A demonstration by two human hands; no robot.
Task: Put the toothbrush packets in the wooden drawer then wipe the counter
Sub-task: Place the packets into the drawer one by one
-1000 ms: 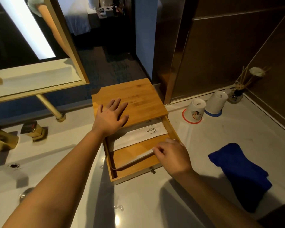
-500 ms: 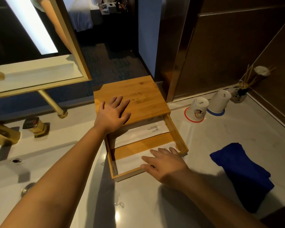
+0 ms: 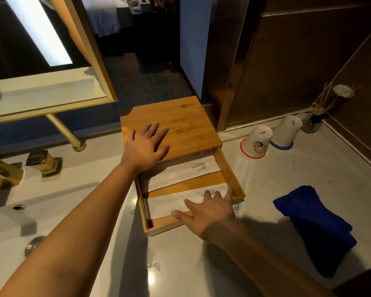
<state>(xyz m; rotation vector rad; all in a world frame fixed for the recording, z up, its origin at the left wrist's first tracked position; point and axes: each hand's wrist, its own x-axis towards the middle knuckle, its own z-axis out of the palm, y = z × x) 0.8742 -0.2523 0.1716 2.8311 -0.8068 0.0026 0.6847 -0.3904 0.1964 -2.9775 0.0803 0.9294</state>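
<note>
Pinning the wooden box (image 3: 176, 127) with our flat, spread left hand (image 3: 145, 146), we laid our right hand's (image 3: 208, 209) splayed fingers on the toothbrush packet (image 3: 171, 203) at the drawer's (image 3: 229, 168) six o'clock to seat it.

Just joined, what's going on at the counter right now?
A person steadies the wooden box with the left hand flat on its top. The right hand, fingers straight, lies on the front packet in the pulled-out drawer; a second packet lies behind it. The drawer is open, and the blue cloth lies untouched on the counter.
</note>
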